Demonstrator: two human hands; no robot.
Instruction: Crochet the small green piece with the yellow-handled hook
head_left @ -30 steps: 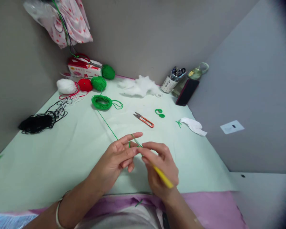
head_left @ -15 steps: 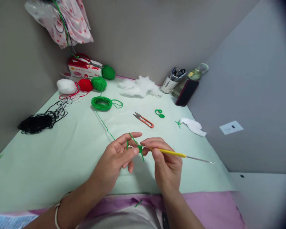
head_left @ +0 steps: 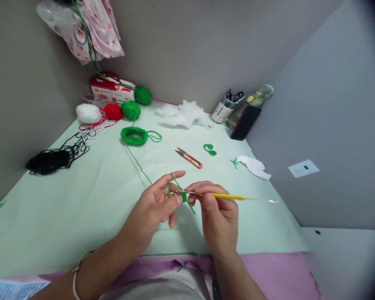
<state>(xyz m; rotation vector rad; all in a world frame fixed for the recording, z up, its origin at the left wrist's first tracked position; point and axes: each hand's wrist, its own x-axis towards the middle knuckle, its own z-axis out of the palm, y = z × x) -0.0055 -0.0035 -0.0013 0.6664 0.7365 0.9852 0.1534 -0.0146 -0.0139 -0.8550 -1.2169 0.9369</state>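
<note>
The left hand (head_left: 153, 208) pinches a small green crochet piece (head_left: 184, 197) while the right hand (head_left: 220, 218) pinches a yellow hook (head_left: 233, 196), its tip seemingly poking through the stitching.

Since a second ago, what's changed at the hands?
Right hand swung the yellow-handled crochet hook: its rear end pointed back toward the person, now out to the right. Green yarn strand to the left hand went from taut to slack. No visible grab or release. Orange thread snips and green yarn coil stayed put.
</note>
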